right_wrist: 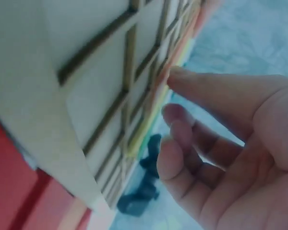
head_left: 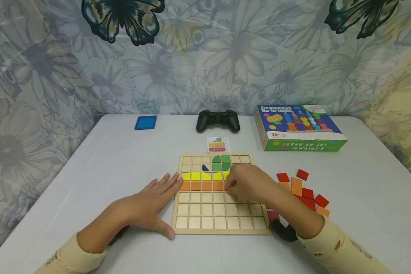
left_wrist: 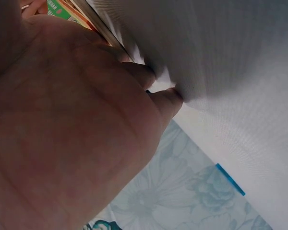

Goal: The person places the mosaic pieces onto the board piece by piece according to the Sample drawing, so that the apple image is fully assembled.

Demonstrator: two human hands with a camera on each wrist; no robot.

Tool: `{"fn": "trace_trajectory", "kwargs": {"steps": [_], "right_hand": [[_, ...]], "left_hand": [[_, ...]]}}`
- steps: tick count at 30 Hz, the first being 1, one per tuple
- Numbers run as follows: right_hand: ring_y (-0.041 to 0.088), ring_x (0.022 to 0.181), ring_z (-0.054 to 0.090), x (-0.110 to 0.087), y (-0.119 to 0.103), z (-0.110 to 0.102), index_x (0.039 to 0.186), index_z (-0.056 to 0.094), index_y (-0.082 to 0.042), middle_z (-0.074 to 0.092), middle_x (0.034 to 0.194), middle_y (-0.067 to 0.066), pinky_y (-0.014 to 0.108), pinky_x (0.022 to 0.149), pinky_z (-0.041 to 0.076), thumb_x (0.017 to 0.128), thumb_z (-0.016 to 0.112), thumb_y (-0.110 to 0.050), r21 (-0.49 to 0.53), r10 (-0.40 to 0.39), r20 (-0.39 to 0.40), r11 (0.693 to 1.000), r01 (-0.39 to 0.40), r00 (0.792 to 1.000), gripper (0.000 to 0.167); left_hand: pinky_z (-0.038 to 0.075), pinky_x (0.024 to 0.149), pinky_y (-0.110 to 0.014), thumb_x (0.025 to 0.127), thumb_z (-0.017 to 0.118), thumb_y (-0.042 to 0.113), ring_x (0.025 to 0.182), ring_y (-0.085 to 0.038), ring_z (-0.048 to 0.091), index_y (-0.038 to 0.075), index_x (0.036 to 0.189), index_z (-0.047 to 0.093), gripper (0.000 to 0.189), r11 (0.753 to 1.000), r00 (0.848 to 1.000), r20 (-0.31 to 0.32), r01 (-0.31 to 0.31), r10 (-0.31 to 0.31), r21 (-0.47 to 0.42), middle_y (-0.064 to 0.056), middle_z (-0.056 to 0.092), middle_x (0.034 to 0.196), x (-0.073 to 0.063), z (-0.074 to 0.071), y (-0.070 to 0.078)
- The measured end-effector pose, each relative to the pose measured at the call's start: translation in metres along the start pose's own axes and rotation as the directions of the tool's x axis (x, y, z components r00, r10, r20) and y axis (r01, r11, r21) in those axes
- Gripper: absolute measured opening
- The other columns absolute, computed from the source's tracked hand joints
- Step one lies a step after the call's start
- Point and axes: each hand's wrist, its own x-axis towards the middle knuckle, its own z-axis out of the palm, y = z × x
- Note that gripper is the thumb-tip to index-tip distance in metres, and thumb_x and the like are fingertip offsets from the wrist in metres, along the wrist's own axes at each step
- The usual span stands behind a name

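A wooden grid board point(head_left: 222, 231) lies on the white table. Green pieces point(head_left: 216, 166), a dark blue piece point(head_left: 204, 168), a row of yellow pieces point(head_left: 195, 176) and a row of orange tiles point(head_left: 195, 186) fill some of its cells. My left hand point(head_left: 145, 207) lies spread along the board's left edge, fingertips and thumb touching it. Over the right part of the orange row is my right hand point(head_left: 248, 184), fingers bent. In the right wrist view its thumb point(right_wrist: 201, 88) touches the board near the orange row, apart from the fingers; no piece shows between them.
Loose red tiles point(head_left: 308, 193) and orange tiles point(head_left: 296, 186) lie right of the board, partly behind my right forearm. Beyond the board are a small pattern card point(head_left: 218, 150), a black game controller point(head_left: 217, 118), a bead-set box point(head_left: 303, 145) and a blue square tray point(head_left: 145, 122).
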Motion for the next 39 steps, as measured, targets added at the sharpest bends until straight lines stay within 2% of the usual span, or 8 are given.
{"fn": "trace_trajectory", "kwargs": {"steps": [3,6,9,13,17,20,31,39], "right_hand": [[0.013,0.077,0.056,-0.007,0.004,-0.009,0.078,0.079,-0.016,0.062,0.078,-0.01,0.033,0.073,0.052,0.083,0.08,-0.004,-0.007,-0.03,-0.022,1.0,0.03,0.999,0.013],[0.016,0.079,0.057,-0.017,0.015,-0.024,0.08,0.078,-0.013,0.064,0.08,-0.008,0.035,0.073,0.053,0.084,0.079,-0.004,0.016,0.005,-0.02,1.0,-0.005,1.0,0.01],[0.019,0.079,0.056,-0.027,0.028,-0.037,0.083,0.076,-0.012,0.064,0.079,-0.005,0.033,0.068,0.053,0.085,0.078,-0.005,0.047,0.081,0.039,0.995,-0.083,0.996,0.008],[0.019,0.079,0.054,-0.038,0.045,-0.042,0.089,0.074,-0.014,0.06,0.079,-0.003,0.031,0.063,0.05,0.084,0.081,-0.011,0.049,0.154,0.155,0.985,-0.164,0.976,0.009],[0.018,0.08,0.053,-0.04,0.057,-0.04,0.095,0.073,-0.015,0.057,0.081,-0.002,0.031,0.062,0.049,0.079,0.086,-0.019,0.039,0.149,0.256,0.986,-0.164,0.955,0.021],[0.017,0.079,0.052,-0.038,0.061,-0.037,0.096,0.071,-0.015,0.056,0.08,-0.002,0.031,0.063,0.048,0.077,0.088,-0.021,0.039,0.129,0.289,0.989,-0.146,0.949,0.026],[0.018,0.079,0.052,-0.035,0.069,-0.035,0.084,0.061,-0.015,0.055,0.079,-0.001,0.032,0.065,0.048,0.083,0.083,-0.014,0.108,0.109,0.299,0.983,-0.147,0.948,0.023],[0.018,0.076,0.055,-0.037,0.071,-0.043,0.087,0.067,-0.013,0.059,0.078,-0.001,0.033,0.066,0.05,0.087,0.078,-0.008,0.188,0.125,0.249,0.966,-0.175,0.96,0.011]], "left_hand": [[0.001,0.12,-0.05,0.06,0.07,0.082,0.151,-0.022,-0.01,0.018,0.163,0.005,0.137,1.0,1.0,0.002,0.003,-0.003,-0.001,0.001,-0.006,0.167,0.0,0.0,0.0],[0.001,0.12,-0.049,0.06,0.07,0.082,0.151,-0.022,-0.01,0.018,0.163,0.005,0.138,1.0,1.0,0.004,0.005,-0.005,-0.003,0.001,-0.006,0.167,0.001,0.0,0.001],[0.001,0.121,-0.049,0.06,0.07,0.082,0.151,-0.022,-0.01,0.018,0.163,0.004,0.138,1.0,1.0,0.007,0.007,-0.007,-0.002,0.001,-0.006,0.167,0.001,-0.001,0.001],[0.001,0.121,-0.049,0.061,0.071,0.081,0.152,-0.022,-0.009,0.018,0.163,0.004,0.138,1.0,1.0,0.005,0.007,-0.007,-0.003,0.0,-0.006,0.167,0.0,-0.002,0.001],[0.001,0.121,-0.049,0.06,0.071,0.081,0.152,-0.022,-0.009,0.017,0.163,0.004,0.138,1.0,1.0,0.007,0.014,-0.014,-0.004,0.0,-0.006,0.167,-0.001,-0.002,0.002],[0.001,0.121,-0.049,0.06,0.071,0.082,0.152,-0.022,-0.009,0.017,0.163,0.004,0.139,1.0,1.0,0.01,0.018,-0.018,-0.003,0.0,-0.006,0.167,-0.001,-0.001,0.001],[0.001,0.121,-0.049,0.06,0.07,0.083,0.151,-0.021,-0.01,0.019,0.163,0.003,0.138,1.0,1.0,0.006,0.009,-0.009,0.0,0.002,-0.006,0.167,0.001,-0.001,0.0],[0.001,0.121,-0.049,0.059,0.07,0.082,0.152,-0.022,-0.009,0.019,0.163,0.004,0.139,1.0,1.0,0.009,0.018,-0.018,-0.002,0.001,-0.006,0.167,0.0,-0.002,0.003]]}}
